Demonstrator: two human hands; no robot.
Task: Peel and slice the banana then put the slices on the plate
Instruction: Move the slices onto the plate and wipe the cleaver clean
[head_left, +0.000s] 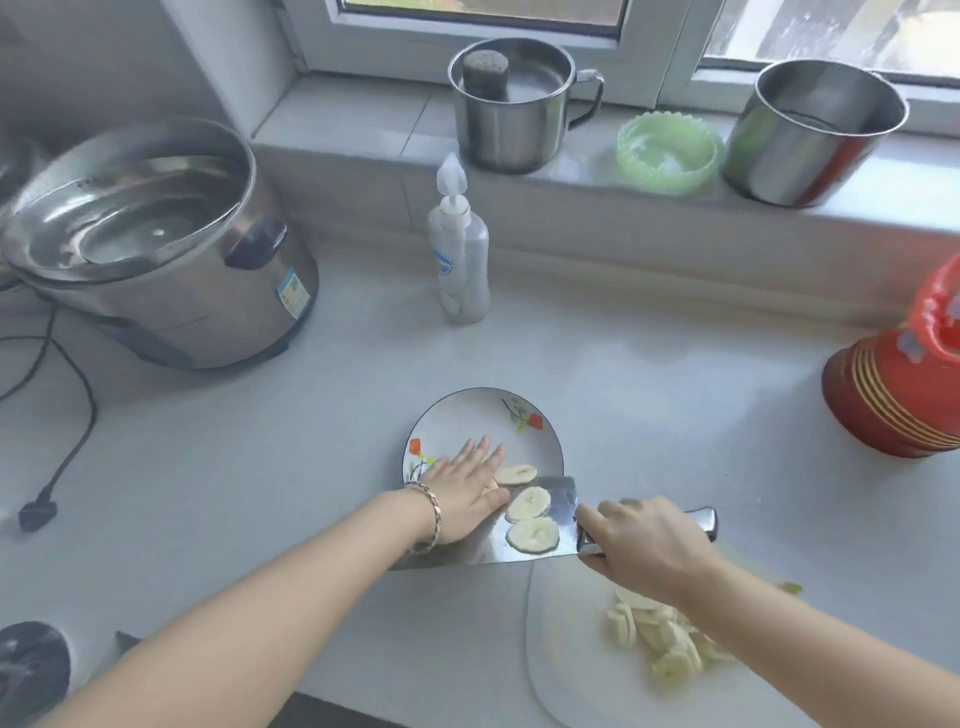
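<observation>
Head view: a round plate (483, 415) with a dark rim and painted flowers sits on the pale counter (675, 374). One banana slice (515, 474) lies at its near edge, right where the cleaver (563, 501) overlaps the rim; whether it rests on the plate or the steel I cannot tell. Two more slices (530, 519) lie flat on the broad blade, which is held level over the plate's near side. To the right, a white cutting board (566, 654) carries a loose heap of cut banana (660, 642), partly hidden by the right forearm.

On the windowsill (363, 124) a steel mug (511, 130) holds a dark round object, a green glass bowl (670, 150) has something pale inside, and a steel pot (810, 135) stands beside it. An open rice cooker (171, 280) at the left shows its shiny inner pot. A pump bottle (460, 260) stands behind the plate, and a red jug (898, 384) is at the right edge.

The left hand (462, 493), with a bracelet (431, 514) on its wrist, lies flat with fingers straight, palm down across the blade and plate, its thumb just beside the slices. The right hand (644, 540) is curled around the cleaver's handle, gripping it close to the blade.
</observation>
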